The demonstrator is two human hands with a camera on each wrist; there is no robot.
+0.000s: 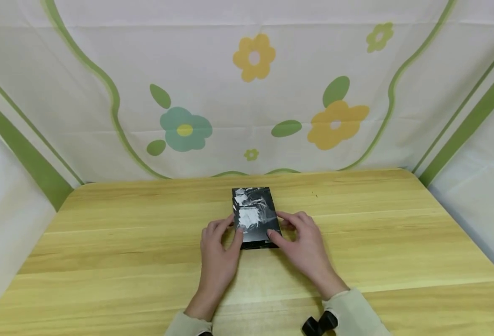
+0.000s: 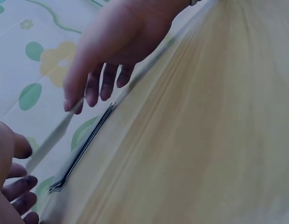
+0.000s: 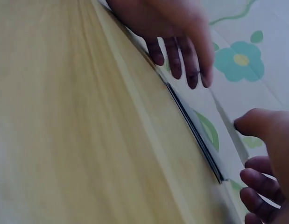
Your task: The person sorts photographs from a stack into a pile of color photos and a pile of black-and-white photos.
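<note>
Between both hands is a thin, glossy dark panel [image 1: 253, 214], bright with reflections on top. My left hand [image 1: 218, 249] pinches its left edge, thumb over the near corner. On the opposite edge, my right hand [image 1: 306, 240] grips it the same way. Seen edge-on, the panel [image 2: 53, 139] looks pale in the left wrist view and is raised off the table. Below it, a flat black piece [image 2: 86, 148] lies on the wood, mostly hidden from above. The right wrist view also shows a gap between the raised panel [image 3: 232, 130] and the black piece [image 3: 195, 133].
The wooden table [image 1: 125, 261] ends at a white cloth backdrop [image 1: 213, 56] printed with flowers, with white cloth at both sides. Small dark specks [image 1: 315, 194] lie right of the panel. A black device [image 1: 319, 324] is at the right sleeve.
</note>
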